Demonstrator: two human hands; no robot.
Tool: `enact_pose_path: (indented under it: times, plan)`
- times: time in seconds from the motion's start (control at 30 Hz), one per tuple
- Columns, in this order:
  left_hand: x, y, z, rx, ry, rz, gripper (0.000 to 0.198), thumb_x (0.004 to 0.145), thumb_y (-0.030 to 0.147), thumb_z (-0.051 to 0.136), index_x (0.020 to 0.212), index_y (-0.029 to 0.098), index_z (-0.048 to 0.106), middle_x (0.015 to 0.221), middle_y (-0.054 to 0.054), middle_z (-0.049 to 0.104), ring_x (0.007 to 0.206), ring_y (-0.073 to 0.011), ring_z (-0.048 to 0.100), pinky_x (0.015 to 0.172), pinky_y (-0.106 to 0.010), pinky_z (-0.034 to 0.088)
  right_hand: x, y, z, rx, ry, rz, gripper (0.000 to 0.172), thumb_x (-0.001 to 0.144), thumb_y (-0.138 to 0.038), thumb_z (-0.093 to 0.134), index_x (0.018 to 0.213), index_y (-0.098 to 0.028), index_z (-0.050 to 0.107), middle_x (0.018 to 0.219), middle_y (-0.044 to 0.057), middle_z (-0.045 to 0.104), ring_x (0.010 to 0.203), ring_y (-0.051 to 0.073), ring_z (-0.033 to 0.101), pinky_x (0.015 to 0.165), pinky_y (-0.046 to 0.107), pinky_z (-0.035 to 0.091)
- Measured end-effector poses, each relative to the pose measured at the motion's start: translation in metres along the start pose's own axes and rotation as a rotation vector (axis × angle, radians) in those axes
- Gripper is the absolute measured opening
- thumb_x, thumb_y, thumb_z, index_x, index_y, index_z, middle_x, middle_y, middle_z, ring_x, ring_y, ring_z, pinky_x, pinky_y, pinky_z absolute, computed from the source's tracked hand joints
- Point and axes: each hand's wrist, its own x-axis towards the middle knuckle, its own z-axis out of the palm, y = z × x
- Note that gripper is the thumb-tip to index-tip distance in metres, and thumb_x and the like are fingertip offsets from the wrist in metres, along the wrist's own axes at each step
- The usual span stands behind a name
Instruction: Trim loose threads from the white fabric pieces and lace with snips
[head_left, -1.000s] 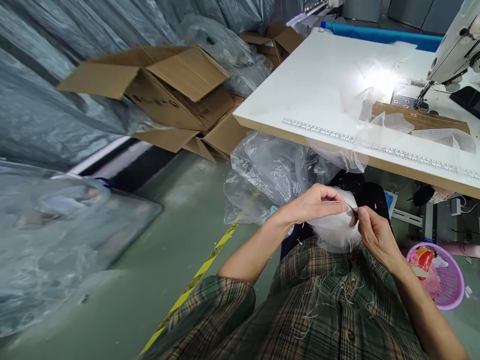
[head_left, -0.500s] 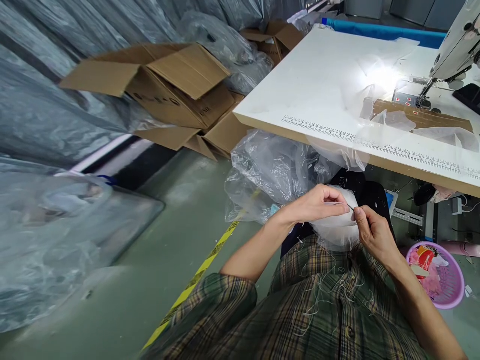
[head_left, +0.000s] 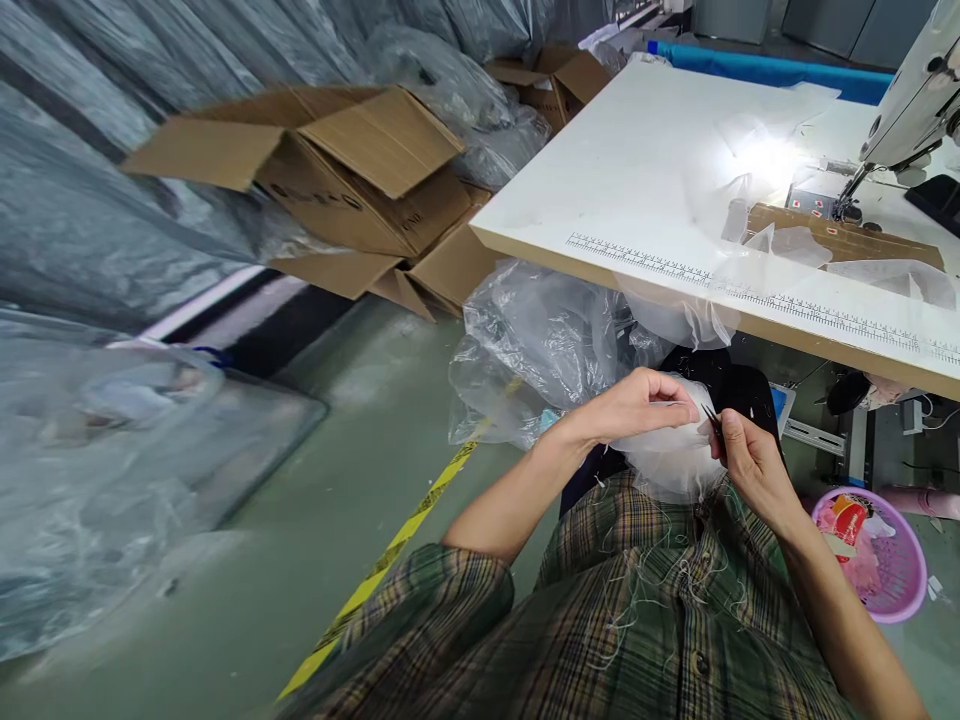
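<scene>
Over my lap lies a bunch of sheer white fabric (head_left: 671, 465). My left hand (head_left: 651, 405) pinches an edge of it between thumb and fingers. In my right hand (head_left: 746, 455) is a small pair of dark thread snips (head_left: 714, 420), held with the blades pointing up and left toward the left fingertips. The blades look slightly apart, close to the fabric's edge. Part of the snips is hidden inside my right fingers. Loose pale threads (head_left: 637, 590) cling to the front of the plaid shirt.
Ahead stands a white sewing table (head_left: 600, 160) with a printed ruler edge and a sewing machine (head_left: 911, 100). More sheer fabric (head_left: 795, 245) lies near the needle. A pink basket (head_left: 911, 560) sits at right; cardboard boxes (head_left: 360, 190) and clear plastic bags (head_left: 547, 330) are left.
My right hand has shifted slightly right, and the snips now show with their blades apart. The left hand stays nearly where it was, still pinching the fabric.
</scene>
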Motion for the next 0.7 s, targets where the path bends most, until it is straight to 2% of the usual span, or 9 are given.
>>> enact_pose_path:
  times: [0.17, 0.37, 0.47, 0.6, 0.7]
  plan:
    - [0.002, 0.000, 0.001, -0.031, -0.005, -0.015, 0.014, 0.075, 0.026, 0.067, 0.069, 0.013, 0.068, 0.061, 0.004, 0.058, 0.059, -0.0069, 0.047, 0.060, -0.021, 0.039, 0.001, -0.003, 0.001, -0.043, -0.010, -0.015, 0.060, 0.093, -0.072, 0.027, 0.062, -0.023, 0.044, 0.056, -0.002, 0.045, 0.052, 0.013, 0.040, 0.050, 0.026, 0.032]
    - [0.003, -0.001, 0.001, 0.003, 0.010, -0.025, 0.012, 0.074, 0.024, 0.066, 0.069, 0.013, 0.069, 0.066, 0.002, 0.063, 0.063, -0.0080, 0.051, 0.062, -0.021, 0.040, 0.004, -0.003, 0.001, -0.114, 0.002, -0.021, 0.053, 0.093, -0.066, 0.032, 0.065, -0.023, 0.047, 0.057, -0.001, 0.049, 0.052, 0.013, 0.044, 0.051, 0.025, 0.033]
    - [0.003, -0.004, 0.002, 0.027, 0.022, -0.022, 0.013, 0.074, 0.025, 0.067, 0.070, 0.013, 0.069, 0.066, 0.002, 0.063, 0.062, -0.0082, 0.050, 0.060, -0.021, 0.038, 0.004, 0.002, 0.006, -0.140, 0.039, 0.010, 0.051, 0.091, -0.066, 0.038, 0.066, -0.023, 0.050, 0.055, -0.002, 0.049, 0.051, 0.013, 0.041, 0.049, 0.026, 0.030]
    - [0.006, -0.011, 0.003, 0.029, 0.023, 0.012, 0.015, 0.075, 0.027, 0.067, 0.070, 0.013, 0.068, 0.065, 0.002, 0.062, 0.061, -0.0083, 0.050, 0.059, -0.021, 0.038, 0.003, 0.009, 0.010, -0.025, 0.128, 0.063, 0.057, 0.090, -0.071, 0.034, 0.068, -0.022, 0.053, 0.058, -0.001, 0.050, 0.053, 0.013, 0.042, 0.050, 0.026, 0.032]
    - [0.006, -0.014, 0.005, 0.018, 0.004, 0.022, 0.018, 0.076, 0.031, 0.067, 0.071, 0.013, 0.068, 0.066, 0.001, 0.063, 0.063, -0.0093, 0.052, 0.062, -0.022, 0.041, 0.005, 0.008, 0.007, 0.091, 0.154, 0.047, 0.051, 0.088, -0.069, 0.045, 0.086, -0.020, 0.060, 0.069, 0.000, 0.055, 0.058, 0.013, 0.044, 0.051, 0.025, 0.036]
